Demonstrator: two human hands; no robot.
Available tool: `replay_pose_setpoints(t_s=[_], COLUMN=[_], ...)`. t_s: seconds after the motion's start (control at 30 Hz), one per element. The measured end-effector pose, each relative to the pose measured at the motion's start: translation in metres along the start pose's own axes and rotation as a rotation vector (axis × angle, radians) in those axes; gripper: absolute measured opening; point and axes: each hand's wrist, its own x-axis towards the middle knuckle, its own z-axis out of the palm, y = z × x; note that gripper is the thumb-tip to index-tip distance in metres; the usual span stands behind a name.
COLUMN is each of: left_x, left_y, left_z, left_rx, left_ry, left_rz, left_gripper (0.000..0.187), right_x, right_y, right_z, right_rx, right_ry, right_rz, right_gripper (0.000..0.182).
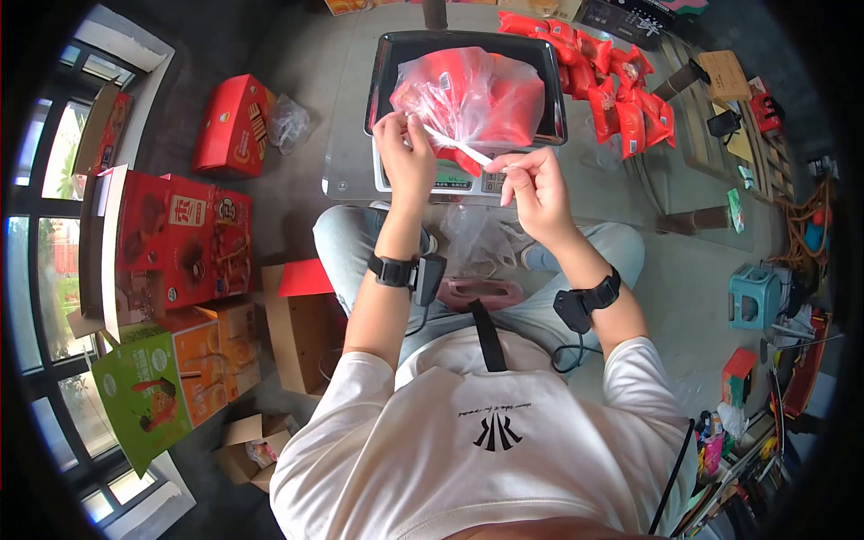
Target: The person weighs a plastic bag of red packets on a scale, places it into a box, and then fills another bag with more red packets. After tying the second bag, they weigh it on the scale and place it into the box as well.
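Observation:
A clear plastic bag (517,99) with red packets inside lies on the black tray (376,90) of a weighing scale (445,180). Its gathered neck is pulled into a thin twisted strip between my hands. At the left side of the neck, my left hand (405,157) pinches the plastic with curled fingers. My right hand (533,184) grips the other end of the strip between thumb and forefinger, just in front of the scale's edge. Part of the scale's display is hidden behind the bag and the strip.
Red packets (630,117) lie in a pile right of the tray on the glass table (346,171). A red box (236,126) and a crumpled clear bag (288,124) are at the left. Cartons (297,333) stand by my left leg; a blue stool (754,297) is at the right.

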Motion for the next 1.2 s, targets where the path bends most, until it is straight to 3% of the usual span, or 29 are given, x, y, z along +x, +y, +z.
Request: replay_pose_setpoints(t_s=[0.03,0.1,0.2,0.3,0.4,0.5,0.57,0.63,0.77,0.87,0.97,1.03,1.1,1.17,1.2], left_x=[0.003,0.015,0.042,0.06,0.077,0.121,0.181,0.217,0.244,0.241,0.246,0.244,0.24,0.21,0.191], left_y=[-0.006,-0.011,-0.017,-0.021,-0.017,-0.011,-0.006,0.04,0.041,0.046,0.061,0.067,0.066,0.059,0.052], left_z=[0.001,0.002,0.0,0.006,0.011,0.022,0.035,0.026,0.02,0.025,0.033,0.029,0.025,0.018,0.014], left_rx=[-0.005,0.05,0.088,0.09,0.273,0.16,0.075,-0.276,-0.398,-0.519,-0.774,-0.77,-0.794,-0.743,-0.691], left_ry=[0.02,0.065,-0.034,-0.011,-0.075,-0.146,-0.067,-0.099,-0.031,-0.057,-0.134,-0.17,-0.248,-0.325,-0.4], left_rz=[-0.059,0.02,-0.124,-0.024,0.026,-0.061,-0.01,-0.276,-0.33,-0.536,-0.565,-0.53,-0.368,-0.409,-0.445], left_gripper=[0.018,0.016,0.014,0.012,0.014,0.018,0.023,0.023,0.022,0.02,0.02,0.02,0.02,0.02,0.021], right_x=[-0.001,0.0,0.001,0.005,0.013,0.054,0.108,0.154,0.18,0.186,0.195,0.192,0.185,0.161,0.147], right_y=[0.004,0.011,0.015,0.004,0.002,-0.006,-0.011,-0.021,-0.033,-0.04,-0.042,-0.043,-0.045,-0.035,-0.016], right_z=[-0.004,-0.015,-0.03,-0.04,-0.05,-0.061,-0.07,-0.08,-0.08,-0.077,-0.085,-0.091,-0.092,-0.095,-0.1], right_rx=[0.1,0.044,-0.284,-0.508,-0.547,-0.649,-0.531,-0.56,-0.664,-0.846,-0.674,-0.651,-0.53,-0.449,-0.343], right_ry=[0.0,0.02,0.043,0.01,0.016,0.053,0.174,0.198,0.1,0.026,0.114,0.131,0.117,0.098,-0.041], right_rz=[0.082,0.078,-0.046,-0.063,-0.045,-0.159,-0.096,-0.198,-0.291,-0.219,-0.075,-0.078,-0.083,0.027,0.076], right_gripper=[0.007,0.008,0.011,0.011,0.009,0.008,0.007,0.008,0.009,0.009,0.009,0.01,0.01,0.008,0.007])
